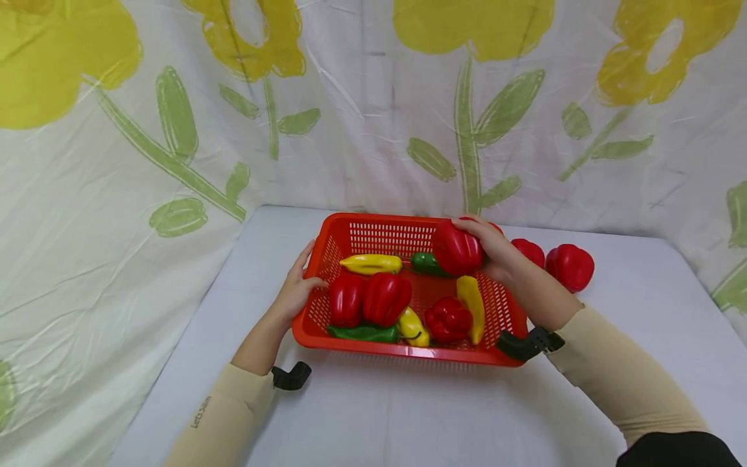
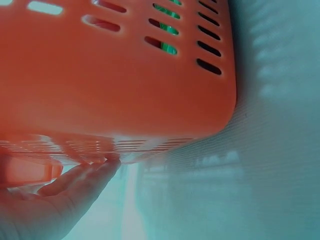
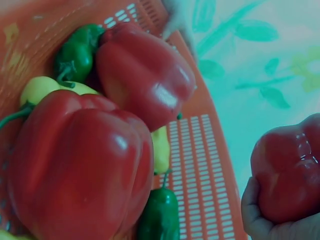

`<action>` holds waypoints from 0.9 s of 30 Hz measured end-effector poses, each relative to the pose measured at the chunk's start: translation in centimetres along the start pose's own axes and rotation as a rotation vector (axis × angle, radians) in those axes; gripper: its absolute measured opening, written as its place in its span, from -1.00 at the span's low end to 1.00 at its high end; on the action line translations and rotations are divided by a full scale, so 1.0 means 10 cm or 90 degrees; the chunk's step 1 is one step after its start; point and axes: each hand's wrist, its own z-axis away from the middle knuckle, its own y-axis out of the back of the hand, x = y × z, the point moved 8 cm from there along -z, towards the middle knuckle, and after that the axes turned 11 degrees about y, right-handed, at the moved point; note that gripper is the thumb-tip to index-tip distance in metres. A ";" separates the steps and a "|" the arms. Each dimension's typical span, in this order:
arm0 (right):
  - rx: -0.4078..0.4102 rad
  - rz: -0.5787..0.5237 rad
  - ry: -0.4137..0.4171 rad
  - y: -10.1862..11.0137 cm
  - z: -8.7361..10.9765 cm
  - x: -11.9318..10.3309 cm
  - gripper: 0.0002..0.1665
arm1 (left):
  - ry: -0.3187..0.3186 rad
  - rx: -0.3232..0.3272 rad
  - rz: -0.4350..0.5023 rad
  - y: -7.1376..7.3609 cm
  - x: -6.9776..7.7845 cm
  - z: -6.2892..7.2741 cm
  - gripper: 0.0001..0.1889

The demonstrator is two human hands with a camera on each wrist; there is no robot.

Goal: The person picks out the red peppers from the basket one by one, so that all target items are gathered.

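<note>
A red plastic basket (image 1: 408, 350) with slotted walls stands on the table. My left hand (image 1: 296, 292) grips its left side, thumb over the rim and fingers along the outer wall; in the left wrist view the fingers of that hand (image 2: 80, 192) touch the slotted side. My right hand (image 1: 496, 250) holds a red bell pepper (image 1: 458, 248) over the basket's far right part, also seen in the right wrist view as a glossy bell pepper (image 3: 287, 172). Inside lie red bell peppers (image 1: 386, 299), yellow peppers (image 1: 371, 264) and green peppers (image 1: 364, 333). The held pepper partly covers one green pepper (image 1: 426, 263).
Two more red bell peppers (image 1: 570, 267) sit on the white table (image 1: 630, 311) right of the basket, one partly hidden by the right forearm. Behind the table hangs a white cloth (image 1: 362, 149) printed with yellow flowers. Black wrist mounts (image 1: 292, 376) stick out from both sleeves.
</note>
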 end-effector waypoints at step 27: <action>0.020 -0.046 0.018 0.50 0.46 -0.01 -0.69 | 0.003 0.003 -0.009 0.01 -0.03 -0.02 -0.15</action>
